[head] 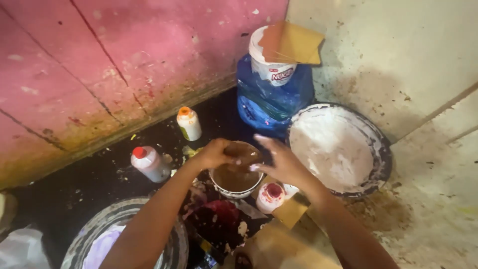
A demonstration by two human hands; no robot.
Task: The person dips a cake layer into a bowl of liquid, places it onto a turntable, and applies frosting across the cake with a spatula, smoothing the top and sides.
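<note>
Grey bucket (82, 236) nearest. Left hand (215, 153) clenched around brown lump (242, 152) over small tub (235, 182); right hand (280, 162) spread, fingertips touching lump.

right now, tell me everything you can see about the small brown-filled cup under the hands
The small cup is round with a white rim, smeared and holding a brown, paint-like liquid. It stands upright on the dark, stained floor, between the big white-coated bucket and a red-capped bottle. The left hand and right hand meet over its rim, working a brown lump; its far rim is hidden.
</note>
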